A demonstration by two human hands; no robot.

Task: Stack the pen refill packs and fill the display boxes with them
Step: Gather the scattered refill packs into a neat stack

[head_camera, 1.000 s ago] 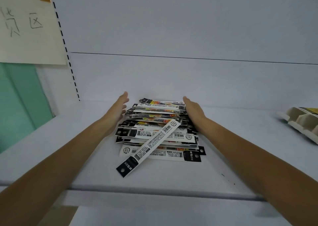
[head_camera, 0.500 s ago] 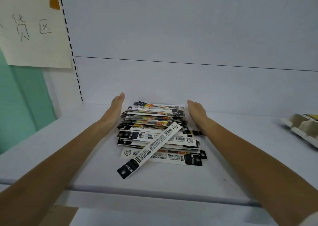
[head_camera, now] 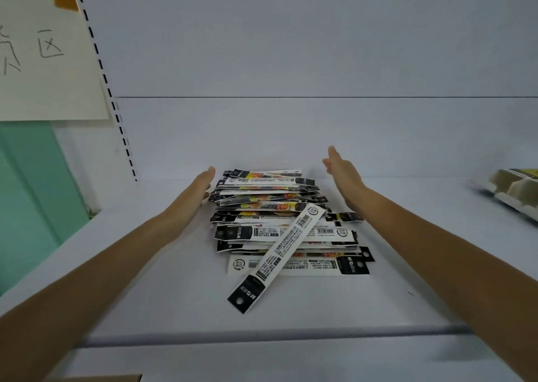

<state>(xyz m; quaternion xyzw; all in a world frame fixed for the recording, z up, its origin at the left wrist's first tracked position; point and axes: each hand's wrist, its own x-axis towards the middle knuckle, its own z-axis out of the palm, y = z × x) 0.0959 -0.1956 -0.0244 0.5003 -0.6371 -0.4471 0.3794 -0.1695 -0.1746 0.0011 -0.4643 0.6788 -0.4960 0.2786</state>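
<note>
Two flat palms flank the loose pile of pen refill packs on the shelf, left grip against its edge, right grip just beside, fingers straight and holding nothing, seemingly to square it beneath one diagonal pack.

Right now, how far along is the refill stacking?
Done: black-and-white pen refill packs sit in one rough pile on the white shelf. In hand: open left hand and right hand flank it, gripping nothing. Left: straighten the diagonal top pack; fill the beige compartmented box.
</note>
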